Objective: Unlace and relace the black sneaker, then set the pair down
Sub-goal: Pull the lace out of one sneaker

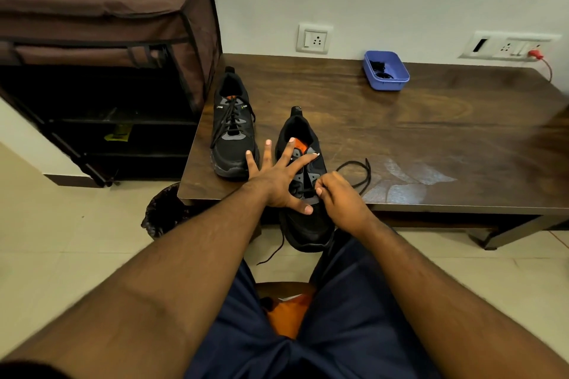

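overhanging edge: unlaced black sneaker [303, 194] is sitting toe-out past the near edge of the wooden table [431, 132], toe over the floor.
left hand [277, 181]: is lying spread and open, fingers splayed across the sneaker's tongue.
right hand [341, 197]: is pinching the black lace [357, 172], which is looping onto the table on the right.
open room: wide bare tabletop is stretching to the right.
count: two sneakers, the laced sneaker [232, 126] standing at the table's left edge; one blue tray [386, 71] near the wall.
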A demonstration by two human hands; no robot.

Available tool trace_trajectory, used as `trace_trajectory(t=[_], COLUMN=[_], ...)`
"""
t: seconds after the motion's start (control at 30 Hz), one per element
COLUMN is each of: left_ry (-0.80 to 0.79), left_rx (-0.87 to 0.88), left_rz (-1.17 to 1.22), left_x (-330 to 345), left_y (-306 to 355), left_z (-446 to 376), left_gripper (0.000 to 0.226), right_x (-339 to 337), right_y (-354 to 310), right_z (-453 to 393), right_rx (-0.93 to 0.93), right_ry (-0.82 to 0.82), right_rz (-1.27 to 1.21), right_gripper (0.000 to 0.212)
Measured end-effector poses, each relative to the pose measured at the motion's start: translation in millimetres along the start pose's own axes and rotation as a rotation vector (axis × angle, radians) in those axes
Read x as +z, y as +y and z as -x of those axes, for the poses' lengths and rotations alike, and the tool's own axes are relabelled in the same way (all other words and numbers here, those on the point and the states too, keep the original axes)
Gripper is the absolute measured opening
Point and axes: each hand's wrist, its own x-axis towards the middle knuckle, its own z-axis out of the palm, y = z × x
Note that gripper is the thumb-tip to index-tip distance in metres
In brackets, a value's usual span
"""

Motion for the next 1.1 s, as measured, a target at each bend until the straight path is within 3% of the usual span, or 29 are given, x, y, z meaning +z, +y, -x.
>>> trace_trajectory(t=[0.17, 0.27, 0.37, 0.47, 0.9, 1.1], left_ry=[0.008, 0.015, 0.005, 0.004, -0.022, 0.0], left_rx=[0.001, 0.003, -0.002, -0.007, -0.01, -0.016], left_rz=[-0.005, 0.007, 0.021, 0.033, 0.016, 0.005], left_x=[1.7, 2.9, 1.8, 1.0, -0.9, -3.2], left_y=[-0.8, -1.8, -1.1, -1.4, -0.3, -1.0], left_z=[-1.7, -1.8, -1.5, -1.1, -2.8, -4.0], left_gripper=[0.124, 0.123, 0.123, 0.123, 0.124, 0.12], right_x=[0.0, -1.4, -5.4, -4.8, -0.5, 2.9], right_y=[-14.9, -13.3, -1.9, 4.5, 1.2, -40.2], right_z=[8.0, 7.5, 10.2, 8.9, 3.5, 25.1], right_rx=[0.01, 0.038, 0.101, 0.114, 0.15, -0.067], right_ry=[-0.072, -0.001, 0.101, 0.101, 0.219, 0.39], right_rz=[-0.096, -0.165, -0.18, -0.095, -0.153, -0.051], right_gripper=[0.012, 0.01, 0.024, 0.033, 0.005, 0.007])
